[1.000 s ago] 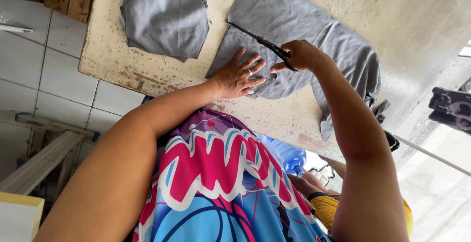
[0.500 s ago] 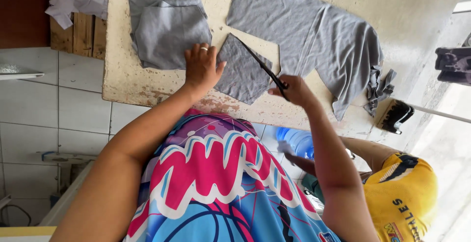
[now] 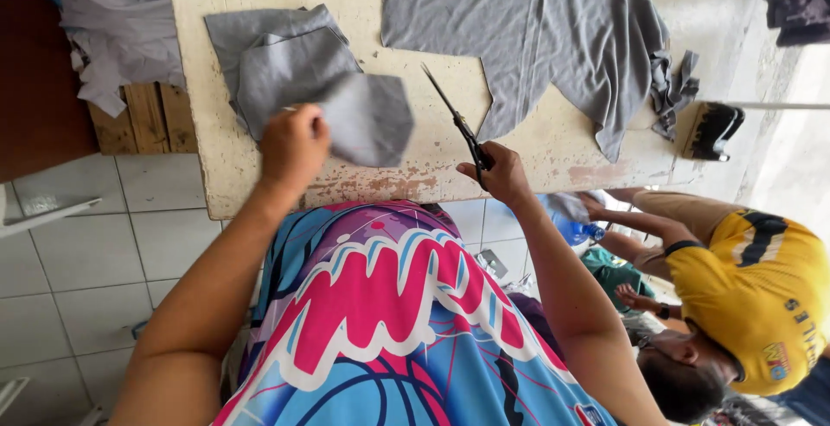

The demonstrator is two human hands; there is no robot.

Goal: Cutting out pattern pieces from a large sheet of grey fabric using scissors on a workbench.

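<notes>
Now lifting a cut grey piece clear, scissors parked in the other hand.

Nearest, left hand (image 3: 294, 143) closed in a fist-like pinch on the edge of the cut grey fabric piece (image 3: 367, 119), blurred, raised just above the table (image 3: 553, 145); right hand (image 3: 494, 171) wrapped shut round the handles of the scissors (image 3: 454, 115), blades together and pointing away over bare tabletop. Best done, by judgement, by keeping those blades closed and angled off the cloth while carrying the piece flat toward the stack of grey pieces (image 3: 277, 54) just beyond, edges matched, no dragging. Farther off, large grey fabric (image 3: 536, 37) spread flat, one end hanging rumpled at the table's edge beside a dark brush-like object (image 3: 713, 130), too small to identify.
</notes>
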